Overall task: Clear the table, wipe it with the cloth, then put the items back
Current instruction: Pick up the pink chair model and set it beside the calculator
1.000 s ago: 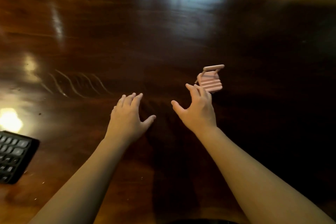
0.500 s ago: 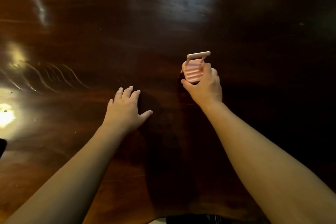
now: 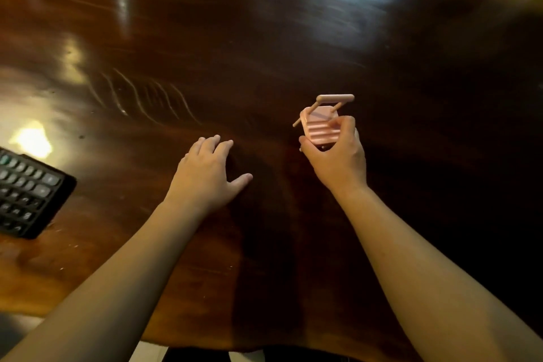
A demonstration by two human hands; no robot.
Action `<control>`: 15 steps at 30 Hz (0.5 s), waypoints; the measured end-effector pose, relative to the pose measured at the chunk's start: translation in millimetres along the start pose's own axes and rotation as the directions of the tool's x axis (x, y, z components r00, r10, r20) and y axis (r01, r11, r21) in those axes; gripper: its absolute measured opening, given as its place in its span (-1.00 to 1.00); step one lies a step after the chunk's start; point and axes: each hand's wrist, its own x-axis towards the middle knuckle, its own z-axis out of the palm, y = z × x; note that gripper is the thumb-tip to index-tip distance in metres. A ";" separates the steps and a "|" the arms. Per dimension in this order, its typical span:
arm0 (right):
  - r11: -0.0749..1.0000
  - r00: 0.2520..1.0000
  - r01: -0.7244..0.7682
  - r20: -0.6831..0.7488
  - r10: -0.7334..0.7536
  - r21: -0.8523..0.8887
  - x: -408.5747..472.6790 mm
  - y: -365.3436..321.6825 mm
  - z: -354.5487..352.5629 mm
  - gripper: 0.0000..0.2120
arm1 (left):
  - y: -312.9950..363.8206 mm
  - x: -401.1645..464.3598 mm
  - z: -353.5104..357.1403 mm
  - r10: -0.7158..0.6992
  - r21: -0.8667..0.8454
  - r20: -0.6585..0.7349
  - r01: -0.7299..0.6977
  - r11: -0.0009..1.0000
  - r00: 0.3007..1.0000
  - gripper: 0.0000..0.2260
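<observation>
Both bare forearms reach forward; the left hand (image 3: 205,175) lies palm down, fingers together, thumb splayed out; the right hand (image 3: 338,156) is raised, thumb and fingers curled in a pinch, seemingly closed.

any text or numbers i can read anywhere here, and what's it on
None can be read.
Calculator: its keys carry markings, too small and blurred to make out.
Pink ridged item in the right hand: no lettering visible.
Wooden table: only glare and grain.
</observation>
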 end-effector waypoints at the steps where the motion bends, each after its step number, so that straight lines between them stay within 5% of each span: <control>1: 1.000 0.999 0.026 0.024 -0.026 0.008 -3.6 -10.8 7.9 -0.42 | -10.7 -6.3 -3.1 -0.026 -0.014 -0.002 0.026 1.000 1.000 -0.23; 15: 0.941 0.886 0.322 0.318 -0.337 0.100 -53.6 -155.1 127.9 -0.47 | -145.4 -101.5 -23.2 -0.322 -0.250 -0.071 0.296 0.922 0.944 -0.27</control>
